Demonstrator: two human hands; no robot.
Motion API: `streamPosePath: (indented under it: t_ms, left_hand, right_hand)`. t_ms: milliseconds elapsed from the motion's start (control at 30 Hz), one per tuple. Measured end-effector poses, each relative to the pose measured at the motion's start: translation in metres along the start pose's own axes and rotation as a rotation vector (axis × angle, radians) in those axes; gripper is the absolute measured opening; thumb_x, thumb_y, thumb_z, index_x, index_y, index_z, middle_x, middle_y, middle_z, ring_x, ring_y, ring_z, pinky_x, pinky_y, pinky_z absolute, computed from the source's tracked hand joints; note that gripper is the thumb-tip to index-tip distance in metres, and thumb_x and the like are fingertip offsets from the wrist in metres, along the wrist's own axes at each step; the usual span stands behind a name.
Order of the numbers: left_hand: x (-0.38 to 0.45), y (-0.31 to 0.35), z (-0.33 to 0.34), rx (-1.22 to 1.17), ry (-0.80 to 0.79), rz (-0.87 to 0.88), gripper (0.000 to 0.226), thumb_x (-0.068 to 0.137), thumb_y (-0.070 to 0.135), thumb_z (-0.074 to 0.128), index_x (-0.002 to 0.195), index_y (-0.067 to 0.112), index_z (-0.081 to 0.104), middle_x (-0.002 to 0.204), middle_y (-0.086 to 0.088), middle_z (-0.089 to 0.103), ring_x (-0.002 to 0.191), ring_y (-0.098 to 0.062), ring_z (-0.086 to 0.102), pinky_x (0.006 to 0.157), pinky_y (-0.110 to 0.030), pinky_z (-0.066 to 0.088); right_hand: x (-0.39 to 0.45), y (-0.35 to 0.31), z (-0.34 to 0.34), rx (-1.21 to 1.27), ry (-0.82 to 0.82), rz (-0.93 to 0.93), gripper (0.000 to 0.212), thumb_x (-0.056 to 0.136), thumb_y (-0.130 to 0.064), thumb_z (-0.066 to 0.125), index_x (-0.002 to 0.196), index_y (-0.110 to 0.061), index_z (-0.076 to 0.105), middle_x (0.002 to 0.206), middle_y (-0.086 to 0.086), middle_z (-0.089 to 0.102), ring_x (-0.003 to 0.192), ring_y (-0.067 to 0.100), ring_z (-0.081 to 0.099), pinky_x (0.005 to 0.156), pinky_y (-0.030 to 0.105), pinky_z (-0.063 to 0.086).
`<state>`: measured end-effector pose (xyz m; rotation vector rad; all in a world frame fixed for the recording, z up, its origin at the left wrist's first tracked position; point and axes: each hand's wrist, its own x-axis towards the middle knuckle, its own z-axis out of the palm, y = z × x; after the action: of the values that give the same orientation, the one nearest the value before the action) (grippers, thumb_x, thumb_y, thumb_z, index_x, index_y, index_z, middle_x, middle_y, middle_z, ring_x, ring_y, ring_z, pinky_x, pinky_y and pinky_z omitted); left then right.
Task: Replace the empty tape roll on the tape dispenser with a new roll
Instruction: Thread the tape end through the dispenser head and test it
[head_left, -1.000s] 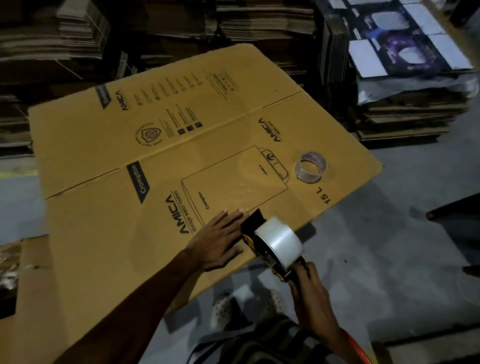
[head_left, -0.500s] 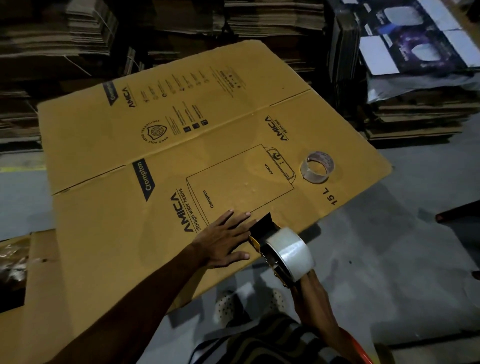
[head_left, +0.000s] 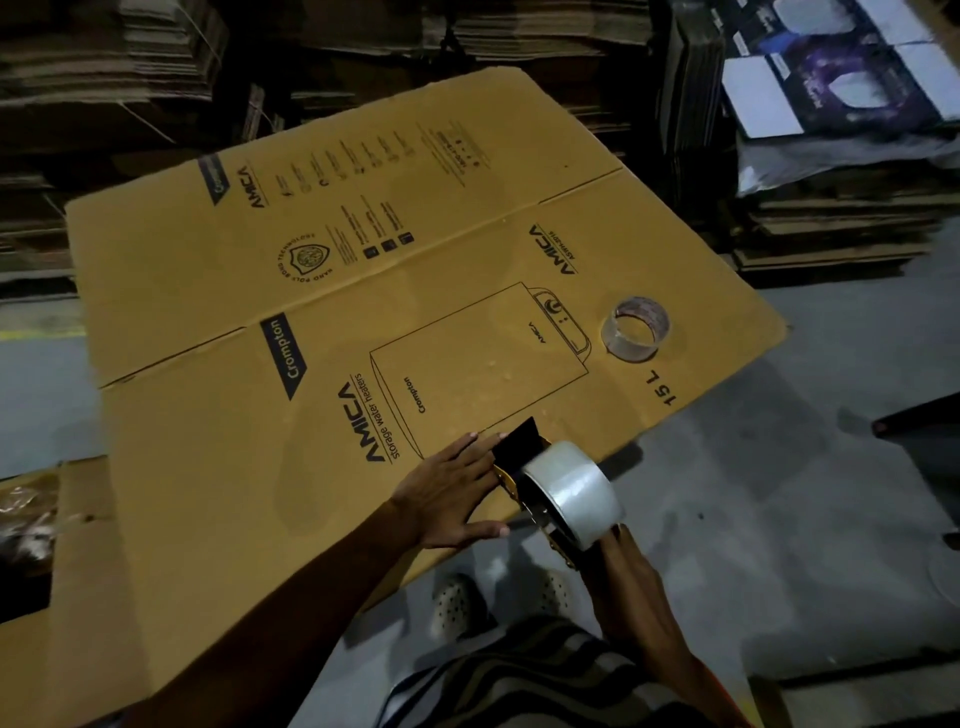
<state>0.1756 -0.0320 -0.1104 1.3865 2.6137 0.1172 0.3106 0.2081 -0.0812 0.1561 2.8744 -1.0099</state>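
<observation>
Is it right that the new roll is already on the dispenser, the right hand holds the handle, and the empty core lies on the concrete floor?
Not quite. The head view shows the empty core lying on the flattened cardboard box, not the floor. The new roll is on the dispenser, and the right hand holds the handle.

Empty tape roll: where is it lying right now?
In the head view the empty tape roll lies on the flattened cardboard box near its right corner, beside the printed "15 L", well beyond the tape dispenser and both hands.
</observation>
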Motion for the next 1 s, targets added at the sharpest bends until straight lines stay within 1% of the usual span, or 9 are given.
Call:
streamPosePath:
  t_ms: [33,100,300,433,533,600,733,867,1000]
  left_hand:
    - [0.0,0.001,-0.001,-0.017,-0.024,-0.047,0.094,0.089,0.079,0.021,0.157,0.016,0.005,0.166,-0.006,0.001,0.152,-0.02,-0.011,0.124,-0.045,0.004]
    - [0.0,0.002,-0.001,-0.014,-0.001,-0.109,0.097,0.087,0.082,0.022,0.157,0.016,0.007,0.165,-0.005,0.0,0.152,-0.019,-0.011,0.123,-0.048,0.005]
    - [-0.001,0.003,-0.001,-0.015,0.027,-0.144,0.098,0.085,0.083,0.024,0.157,0.019,0.009,0.165,-0.005,0.002,0.153,-0.021,-0.007,0.122,-0.052,0.003]
    - [-0.003,-0.008,-0.001,-0.055,0.067,-0.196,0.078,0.088,0.08,0.026,0.152,0.035,0.023,0.166,-0.004,-0.001,0.153,-0.023,-0.006,0.121,-0.053,0.006]
    - [-0.003,-0.018,-0.002,-0.041,0.091,-0.192,0.063,0.089,0.078,0.033,0.139,0.04,0.033,0.166,-0.007,0.001,0.153,-0.027,0.0,0.119,-0.058,0.011]
    - [-0.003,-0.018,-0.003,-0.027,0.115,-0.179,0.058,0.089,0.077,0.036,0.133,0.039,0.036,0.166,-0.008,0.006,0.153,-0.029,0.004,0.117,-0.061,0.015]
    - [-0.003,-0.02,-0.001,0.045,0.112,-0.192,0.064,0.089,0.078,0.029,0.141,0.041,0.032,0.166,-0.007,0.005,0.153,-0.029,0.007,0.118,-0.06,0.015]
    - [-0.003,-0.02,-0.002,0.067,0.063,-0.21,0.072,0.089,0.08,0.023,0.148,0.04,0.032,0.166,-0.006,0.002,0.153,-0.029,0.004,0.118,-0.059,0.012]
    - [-0.003,-0.021,-0.001,0.066,0.046,-0.214,0.073,0.088,0.081,0.021,0.146,0.039,0.037,0.166,-0.007,0.005,0.153,-0.029,0.004,0.117,-0.06,0.013]
  right_hand:
    - [-0.001,-0.001,-0.004,-0.009,-0.042,-0.04,0.026,0.101,-0.03,0.052,0.126,-0.025,0.048,0.112,0.012,0.065,0.088,0.032,0.069,0.066,0.034,0.057]
    - [-0.002,-0.001,-0.009,-0.034,-0.069,-0.081,0.044,0.095,-0.016,0.06,0.134,-0.032,0.047,0.127,0.003,0.057,0.104,0.025,0.064,0.077,0.04,0.058]
    - [-0.001,-0.015,-0.014,-0.028,-0.05,-0.15,0.054,0.097,-0.013,0.059,0.144,-0.034,0.043,0.127,0.002,0.057,0.105,0.021,0.06,0.079,0.038,0.055]
    - [-0.004,-0.022,-0.018,0.014,-0.024,-0.124,0.049,0.098,-0.016,0.057,0.142,-0.035,0.044,0.125,-0.001,0.06,0.106,0.019,0.059,0.082,0.036,0.053]
    - [-0.005,-0.021,-0.016,0.037,0.011,-0.133,0.052,0.095,-0.022,0.057,0.138,-0.045,0.04,0.118,0.005,0.065,0.098,0.023,0.063,0.076,0.033,0.051]
    - [-0.005,-0.019,-0.016,0.025,0.001,-0.137,0.057,0.093,-0.015,0.06,0.137,-0.044,0.04,0.115,0.007,0.065,0.093,0.025,0.064,0.07,0.037,0.054]
    - [-0.005,-0.027,-0.022,0.01,-0.01,-0.187,0.047,0.092,-0.007,0.063,0.131,-0.029,0.047,0.107,0.009,0.067,0.084,0.027,0.065,0.063,0.037,0.054]
    - [0.001,-0.032,-0.022,-0.006,0.023,-0.179,0.063,0.082,0.007,0.072,0.127,-0.029,0.047,0.095,0.01,0.068,0.07,0.022,0.063,0.052,0.023,0.047]
    - [0.002,-0.03,-0.026,0.008,-0.023,-0.234,0.087,0.08,0.008,0.075,0.143,-0.034,0.034,0.108,0.011,0.068,0.081,0.027,0.066,0.059,0.039,0.057]
